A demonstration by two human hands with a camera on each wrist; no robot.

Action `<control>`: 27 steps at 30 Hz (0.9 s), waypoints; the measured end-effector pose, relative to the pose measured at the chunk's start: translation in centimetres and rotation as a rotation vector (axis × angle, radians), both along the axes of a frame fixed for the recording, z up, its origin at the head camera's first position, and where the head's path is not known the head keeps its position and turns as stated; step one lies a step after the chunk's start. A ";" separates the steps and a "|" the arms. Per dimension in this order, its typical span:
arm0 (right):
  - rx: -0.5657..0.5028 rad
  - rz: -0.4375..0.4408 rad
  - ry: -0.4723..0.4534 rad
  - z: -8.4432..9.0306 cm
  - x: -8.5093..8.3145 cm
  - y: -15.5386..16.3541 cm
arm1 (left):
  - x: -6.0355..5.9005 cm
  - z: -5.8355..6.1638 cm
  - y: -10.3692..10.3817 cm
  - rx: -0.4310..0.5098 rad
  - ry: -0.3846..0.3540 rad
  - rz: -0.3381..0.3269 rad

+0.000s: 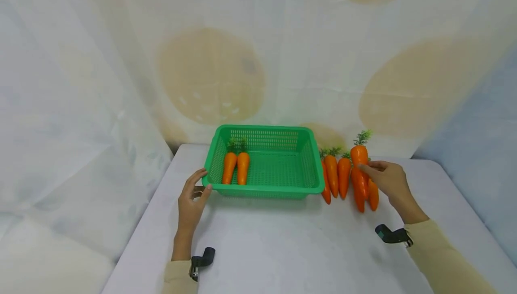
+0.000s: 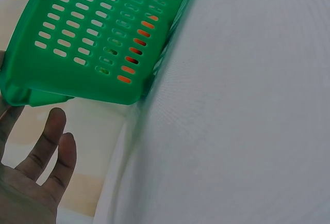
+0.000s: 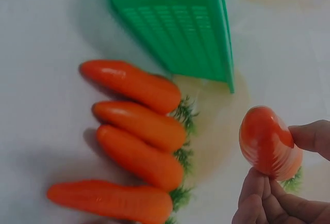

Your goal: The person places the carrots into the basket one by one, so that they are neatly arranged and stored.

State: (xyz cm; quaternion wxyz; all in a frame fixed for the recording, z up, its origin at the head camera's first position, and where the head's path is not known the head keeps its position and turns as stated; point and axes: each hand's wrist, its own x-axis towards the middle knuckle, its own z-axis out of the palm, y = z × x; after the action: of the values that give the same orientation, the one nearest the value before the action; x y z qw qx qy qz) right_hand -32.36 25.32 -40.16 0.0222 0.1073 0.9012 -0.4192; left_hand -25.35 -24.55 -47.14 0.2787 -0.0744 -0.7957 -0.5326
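nearest me, my left hand (image 1: 193, 200) lay on the white cloth-covered table (image 1: 282, 244) with fingers relaxed and straight, thumb tip touching the front left corner of the green perforated plastic basket (image 1: 266, 190). my right hand (image 1: 385, 178) pinched a glossy orange plastic carrot with a green leafy top (image 1: 358, 157), lifted above four more orange plastic carrots (image 1: 343, 177) lying side by side just right of the basket. farther back, two orange carrots (image 1: 236, 167) lay in the basket's left half, before the pale draped backdrop (image 1: 210, 74).
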 end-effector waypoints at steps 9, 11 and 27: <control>-0.048 0.084 0.022 1.3 -0.3 -3.4 | 0.0 -0.2 0.0 0.004 -0.010 0.003; -0.061 0.089 0.017 1.5 -0.5 -4.2 | 0.0 -0.2 0.0 -0.004 -0.009 0.008; -0.088 0.191 0.082 1.9 -1.9 -9.6 | -0.5 -0.7 -0.4 -0.014 0.015 0.002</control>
State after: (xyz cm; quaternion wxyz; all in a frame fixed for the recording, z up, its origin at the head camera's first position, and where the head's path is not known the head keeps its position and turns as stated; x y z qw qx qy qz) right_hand -34.25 15.74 -38.29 0.0298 0.0023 0.8882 -0.4586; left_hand -25.86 -24.96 -47.86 0.2848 -0.0795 -0.7975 -0.5260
